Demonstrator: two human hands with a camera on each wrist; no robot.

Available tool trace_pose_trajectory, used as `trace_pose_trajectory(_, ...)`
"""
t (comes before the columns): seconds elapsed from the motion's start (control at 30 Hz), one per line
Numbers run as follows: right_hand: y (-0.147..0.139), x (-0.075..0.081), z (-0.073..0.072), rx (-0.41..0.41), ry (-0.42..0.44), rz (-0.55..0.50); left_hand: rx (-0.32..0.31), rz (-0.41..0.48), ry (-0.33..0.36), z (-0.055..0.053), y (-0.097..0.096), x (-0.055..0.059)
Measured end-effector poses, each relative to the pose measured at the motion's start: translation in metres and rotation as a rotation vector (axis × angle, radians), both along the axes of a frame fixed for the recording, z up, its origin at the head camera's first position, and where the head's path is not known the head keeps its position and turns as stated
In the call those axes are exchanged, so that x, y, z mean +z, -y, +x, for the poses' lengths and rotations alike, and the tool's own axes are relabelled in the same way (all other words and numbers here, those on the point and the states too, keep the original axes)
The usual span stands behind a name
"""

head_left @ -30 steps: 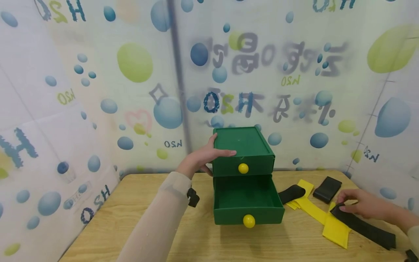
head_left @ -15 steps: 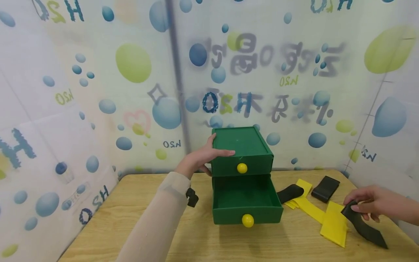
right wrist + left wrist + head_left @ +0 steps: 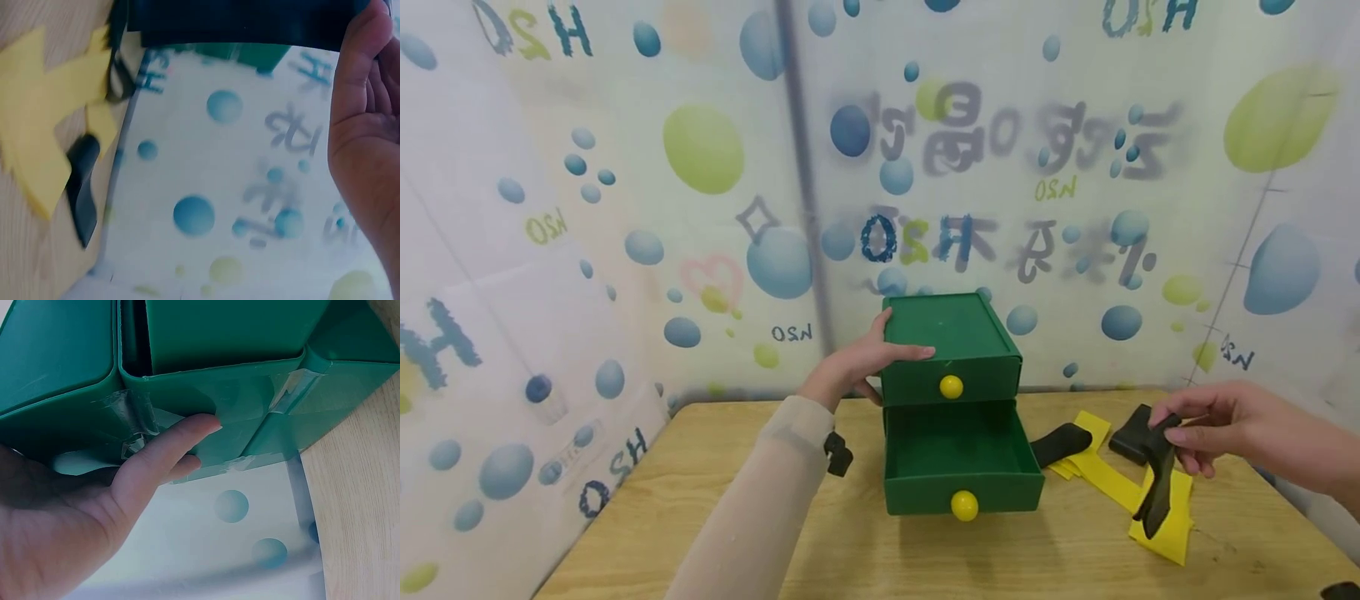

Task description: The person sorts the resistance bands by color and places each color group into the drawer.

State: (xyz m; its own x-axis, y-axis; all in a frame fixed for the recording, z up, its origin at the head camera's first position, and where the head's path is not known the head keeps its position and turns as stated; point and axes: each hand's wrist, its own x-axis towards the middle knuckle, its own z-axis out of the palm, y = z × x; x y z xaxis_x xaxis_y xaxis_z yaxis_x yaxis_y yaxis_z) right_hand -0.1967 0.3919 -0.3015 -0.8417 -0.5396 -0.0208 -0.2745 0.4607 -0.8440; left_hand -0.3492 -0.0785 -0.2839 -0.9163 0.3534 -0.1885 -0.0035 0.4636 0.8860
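Note:
A small green drawer box (image 3: 951, 325) with yellow knobs stands on the table, its lower drawer (image 3: 955, 492) pulled out and its upper one in. My left hand (image 3: 861, 358) rests on the box's left side, thumb along the top front edge; the left wrist view shows straight fingers (image 3: 181, 437) against the taped green wall. Between thumb and fingers, my right hand (image 3: 1232, 429) pinches one end of a limp black strip (image 3: 1159, 487). It hangs folded over the yellow strips (image 3: 1176, 525). In the right wrist view the black strip (image 3: 244, 22) spans the top.
Right of the box, another black strip (image 3: 1060, 443) lies partly on the yellow strips. A folded black piece (image 3: 1127, 437) lies behind the right hand, partly covered. A patterned curtain (image 3: 700, 208) encloses the wooden table (image 3: 730, 467) at the back and sides.
My right hand has lifted the black strip off the table and brought it up and left over the yellow strips; it now hangs folded. My left hand has stayed on the box.

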Motion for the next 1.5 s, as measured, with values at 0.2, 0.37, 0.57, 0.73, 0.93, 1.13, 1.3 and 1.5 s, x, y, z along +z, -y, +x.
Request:
trace_pose_trajectory(0.2, 0.041, 0.012, 0.001, 0.100, -0.023, -0.083, 0.001, 0.001, -0.005, 0.001, -0.001, -0.001)
trace_pose_trajectory(0.37, 0.068, 0.026, -0.009, 0.103, -0.059, -0.043, 0.003, 0.003, -0.005, 0.000, 0.001, -0.002)
trace_pose_trajectory(0.57, 0.097, 0.034, -0.029, 0.070, -0.090, -0.013, -0.001, 0.007, -0.007, 0.000, 0.001, -0.002)
trace_pose_trajectory(0.73, 0.127, 0.035, -0.045, 0.088, -0.043, -0.007, -0.003, 0.011, -0.006, 0.000, 0.001, -0.002)
trace_pose_trajectory(0.93, 0.164, 0.028, -0.061, 0.104, -0.012, 0.037, -0.001, 0.009, -0.006, 0.000, -0.001, -0.001)
trace_pose_trajectory(1.13, 0.191, 0.014, -0.070, 0.134, 0.037, 0.045, 0.007, 0.008, 0.001, 0.000, -0.001, -0.002)
trace_pose_trajectory(1.3, 0.205, 0.005, -0.073, 0.169, 0.075, 0.040, 0.002, 0.011, 0.006, -0.001, 0.000, -0.002)
trace_pose_trajectory(1.5, 0.217, -0.004, -0.073, 0.206, 0.120, 0.028, 0.001, 0.013, 0.006, -0.003, 0.000, -0.002)
